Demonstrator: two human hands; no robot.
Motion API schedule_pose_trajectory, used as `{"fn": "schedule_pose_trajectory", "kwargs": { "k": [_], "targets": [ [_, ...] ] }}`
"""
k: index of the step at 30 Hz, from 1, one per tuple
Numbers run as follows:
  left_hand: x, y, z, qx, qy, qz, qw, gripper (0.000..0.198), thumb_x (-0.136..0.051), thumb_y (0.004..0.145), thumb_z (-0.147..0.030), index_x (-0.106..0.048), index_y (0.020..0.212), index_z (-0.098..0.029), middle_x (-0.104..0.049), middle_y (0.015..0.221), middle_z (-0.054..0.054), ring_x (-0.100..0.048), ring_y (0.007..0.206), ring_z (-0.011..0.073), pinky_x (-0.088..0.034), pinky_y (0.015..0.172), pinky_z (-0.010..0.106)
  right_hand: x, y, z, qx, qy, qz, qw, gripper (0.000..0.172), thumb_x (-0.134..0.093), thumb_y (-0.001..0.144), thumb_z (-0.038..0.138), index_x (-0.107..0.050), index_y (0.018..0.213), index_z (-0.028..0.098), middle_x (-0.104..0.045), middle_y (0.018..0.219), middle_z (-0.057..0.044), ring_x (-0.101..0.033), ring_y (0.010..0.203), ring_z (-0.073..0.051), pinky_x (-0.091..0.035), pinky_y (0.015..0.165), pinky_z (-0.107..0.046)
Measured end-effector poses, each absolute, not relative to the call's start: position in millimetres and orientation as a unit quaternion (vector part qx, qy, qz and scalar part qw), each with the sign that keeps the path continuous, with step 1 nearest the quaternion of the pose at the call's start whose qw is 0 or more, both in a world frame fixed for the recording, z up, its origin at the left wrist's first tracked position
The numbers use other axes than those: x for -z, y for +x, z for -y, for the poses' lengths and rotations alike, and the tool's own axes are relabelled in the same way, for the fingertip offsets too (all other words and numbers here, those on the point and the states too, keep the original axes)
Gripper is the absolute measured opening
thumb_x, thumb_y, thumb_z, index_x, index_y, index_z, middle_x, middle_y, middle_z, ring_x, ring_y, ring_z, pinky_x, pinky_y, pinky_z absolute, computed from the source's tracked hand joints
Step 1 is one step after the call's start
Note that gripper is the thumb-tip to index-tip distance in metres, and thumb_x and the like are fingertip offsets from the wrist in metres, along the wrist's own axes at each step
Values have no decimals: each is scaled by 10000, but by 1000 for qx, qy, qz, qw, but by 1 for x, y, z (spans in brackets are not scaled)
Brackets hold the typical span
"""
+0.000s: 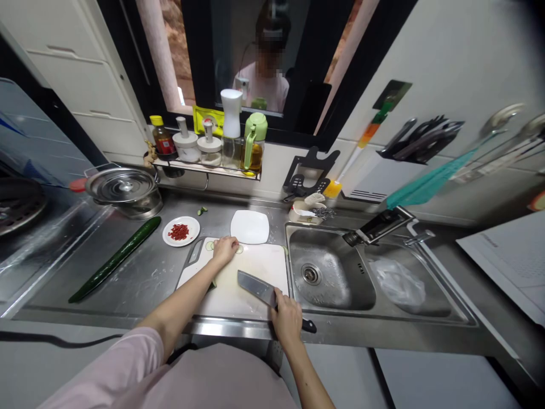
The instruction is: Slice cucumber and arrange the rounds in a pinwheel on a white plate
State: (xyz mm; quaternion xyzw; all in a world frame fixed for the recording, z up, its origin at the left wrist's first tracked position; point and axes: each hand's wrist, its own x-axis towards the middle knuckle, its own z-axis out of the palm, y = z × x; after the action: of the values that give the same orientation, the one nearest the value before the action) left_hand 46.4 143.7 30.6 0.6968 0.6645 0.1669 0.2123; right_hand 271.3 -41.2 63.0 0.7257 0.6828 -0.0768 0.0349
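My right hand (286, 319) is closed round the handle of a cleaver (258, 287), whose blade lies low over the white cutting board (255, 267). My left hand (225, 249) rests at the board's far edge with its fingers curled over cucumber slices (210, 246); what is under the fingers is hidden. A white square plate (250, 226) sits just behind the board. A small round plate of red chopped chili (181, 231) stands to its left. A long whole cucumber (117, 259) lies on the steel counter at the left.
A steel sink (336, 272) with a faucet (378, 226) lies right of the board, a plastic bag in its right part. A lidded pot (123, 190) stands at the back left. Oil and seasoning bottles (232, 136) line a shelf under the window.
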Motion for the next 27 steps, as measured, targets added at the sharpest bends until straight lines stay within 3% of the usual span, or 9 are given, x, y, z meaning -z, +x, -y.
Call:
{"fn": "schedule_pose_trajectory", "kwargs": {
  "k": [10,17,27],
  "targets": [
    [-25,46,-144,-158,679,-690,196,172,-556,816,-305,-664,932,-239,-689,936,69,-581,965,262,-352,873,396,-66,272,38,87,731,-676,28,472,-516,859,215,-516,1331,208,-685,1040,-86,-586,984,-222,-342,873,-305],
    [-31,44,-140,-156,664,-704,199,187,-540,830,-335,-686,851,-219,-688,947,76,-571,976,263,-352,849,380,-65,270,39,103,735,-670,18,496,-527,835,193,-514,1331,209,-684,1064,-77,-583,1000,-218,-338,890,-300],
    [-39,-2,-84,-426,519,-707,221,283,-517,847,-403,-687,942,-198,-668,805,25,-552,673,148,-423,657,264,-66,269,29,147,738,-658,-27,474,-512,845,207,-542,1317,186,-680,1149,-76,-610,1038,-213,-373,912,-290]
  ]
}}
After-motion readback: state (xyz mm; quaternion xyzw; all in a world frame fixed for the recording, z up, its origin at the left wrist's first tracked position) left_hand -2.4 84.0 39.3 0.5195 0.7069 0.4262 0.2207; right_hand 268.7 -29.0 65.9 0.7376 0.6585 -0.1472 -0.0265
